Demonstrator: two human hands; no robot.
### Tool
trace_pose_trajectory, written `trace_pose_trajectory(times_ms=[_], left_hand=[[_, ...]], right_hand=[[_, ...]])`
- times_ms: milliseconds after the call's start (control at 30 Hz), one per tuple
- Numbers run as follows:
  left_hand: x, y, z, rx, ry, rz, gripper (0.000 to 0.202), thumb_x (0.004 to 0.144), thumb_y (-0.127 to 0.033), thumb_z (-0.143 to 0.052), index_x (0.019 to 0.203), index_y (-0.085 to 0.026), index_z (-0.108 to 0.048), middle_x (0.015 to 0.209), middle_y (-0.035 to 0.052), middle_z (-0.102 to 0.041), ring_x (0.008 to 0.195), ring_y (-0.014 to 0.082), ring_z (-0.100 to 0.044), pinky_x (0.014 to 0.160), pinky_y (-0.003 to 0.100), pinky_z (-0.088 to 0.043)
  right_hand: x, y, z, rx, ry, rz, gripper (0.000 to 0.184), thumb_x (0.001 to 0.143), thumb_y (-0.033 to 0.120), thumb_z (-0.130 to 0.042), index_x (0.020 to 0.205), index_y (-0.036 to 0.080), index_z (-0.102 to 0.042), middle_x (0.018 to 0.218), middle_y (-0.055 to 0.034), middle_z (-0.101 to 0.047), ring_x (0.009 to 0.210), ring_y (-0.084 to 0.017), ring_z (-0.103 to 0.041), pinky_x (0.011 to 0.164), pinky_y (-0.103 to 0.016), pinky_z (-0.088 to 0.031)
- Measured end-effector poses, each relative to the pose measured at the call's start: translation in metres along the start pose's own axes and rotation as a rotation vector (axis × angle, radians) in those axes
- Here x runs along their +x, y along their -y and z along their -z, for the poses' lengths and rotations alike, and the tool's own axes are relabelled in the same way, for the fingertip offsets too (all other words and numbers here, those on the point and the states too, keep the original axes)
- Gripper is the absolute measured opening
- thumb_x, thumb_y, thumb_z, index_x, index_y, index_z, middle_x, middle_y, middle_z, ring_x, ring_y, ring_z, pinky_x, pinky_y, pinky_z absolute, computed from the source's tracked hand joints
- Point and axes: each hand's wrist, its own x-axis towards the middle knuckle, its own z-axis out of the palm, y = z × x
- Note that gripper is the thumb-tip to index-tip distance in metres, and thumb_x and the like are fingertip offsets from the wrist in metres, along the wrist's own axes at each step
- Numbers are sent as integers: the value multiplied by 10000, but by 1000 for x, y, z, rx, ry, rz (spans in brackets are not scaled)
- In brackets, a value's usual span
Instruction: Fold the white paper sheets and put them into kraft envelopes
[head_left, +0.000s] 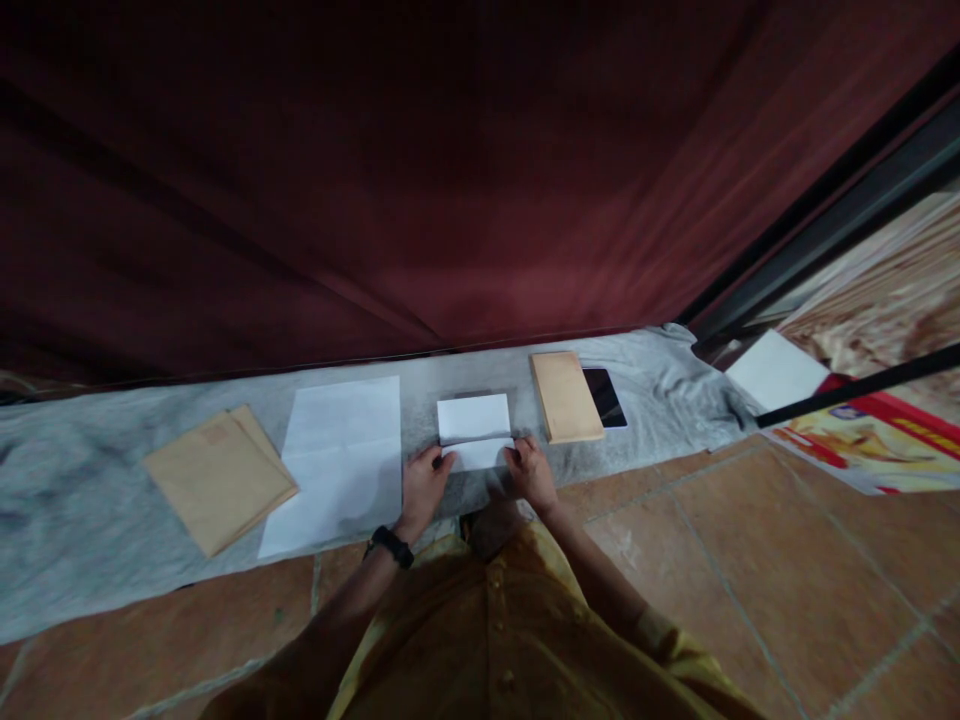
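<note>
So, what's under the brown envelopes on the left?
The brown envelopes overlap part of the large white sheet, with grey cloth showing around their other edges. Anything else directly beneath is covered, so I can't tell.

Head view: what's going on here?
The left hand and right hand hold a small creased paper by its near part, one at each side, over a grey cloth. To the left, brown envelopes overlap a larger sheet. To the right, a brown stack lies beside a dark-screened device.
</note>
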Motion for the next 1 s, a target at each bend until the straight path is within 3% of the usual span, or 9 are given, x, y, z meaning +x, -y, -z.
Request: trace_pose_trajectory(times_ms=[100, 267, 500, 633, 700, 800, 900, 1000], left_hand=[[6, -6, 0, 71, -15, -7, 296, 929, -393, -539, 703, -221, -622, 753, 40, -629, 803, 221, -619, 785, 347, -487], [13, -14, 0, 192, -6, 36, 291, 945, -395, -520, 730, -227, -619, 818, 64, -636, 875, 244, -623, 790, 345, -483], [22, -20, -2, 306, 94, 207, 280, 982, -421, -497, 903, -208, -662, 984, 82, -695, 924, 233, -666, 750, 317, -482], [23, -20, 0, 263, 37, 243, 292, 977, -427, -532, 1124, -193, -625, 1014, 82, -702, 899, 234, -684, 739, 325, -505], [20, -23, 2, 282, -50, 147, 365, 977, -395, -536, 1250, -155, -575, 1104, 124, -690, 983, 262, -677, 813, 366, -526], [6, -31, 4, 366, -107, -145, 403, 994, -319, -495, 1347, -130, -543, 1332, 180, -619, 1228, 313, -593, 1024, 460, -477], [-14, -37, -2, 422, 13, -450, 421, 1019, -274, -432, 1416, -172, -527, 1516, 126, -522, 1435, 291, -438, 1200, 484, -334], [-31, -35, -14, 455, 104, -517, 460, 1027, -326, -427, 1452, -171, -513, 1583, 100, -462, 1506, 261, -348, 1262, 466, -247]], right_hand=[[2, 7, -5, -78, -13, -78, 237, 1021, 313, -450, 1026, 215, -665, 991, -100, -666, 917, -256, -654, 860, -375, -509], [12, 22, 2, -197, 82, -191, 252, 1025, 337, -467, 1095, 201, -667, 1115, -136, -666, 915, -256, -673, 830, -349, -485], [29, 39, 15, -278, 229, -321, 258, 1028, 351, -483, 1122, 178, -649, 1152, -114, -667, 960, -205, -682, 818, -275, -471], [35, 41, 18, -292, 271, -324, 246, 1035, 357, -488, 1104, 185, -649, 1163, -105, -672, 983, -190, -681, 828, -257, -459], [37, 40, 19, -295, 283, -309, 234, 1036, 355, -493, 1088, 190, -652, 1156, -97, -679, 1002, -185, -679, 837, -249, -452], [38, 39, 18, -296, 282, -301, 234, 1038, 358, -494, 1082, 195, -656, 1155, -91, -684, 1011, -183, -678, 846, -248, -443], [39, 37, 17, -290, 281, -305, 234, 1038, 355, -492, 1077, 199, -663, 1159, -88, -687, 990, -179, -683, 834, -248, -441], [42, 35, 17, -283, 298, -309, 233, 1033, 366, -506, 1053, 201, -670, 1161, -87, -692, 979, -174, -687, 820, -236, -441]])
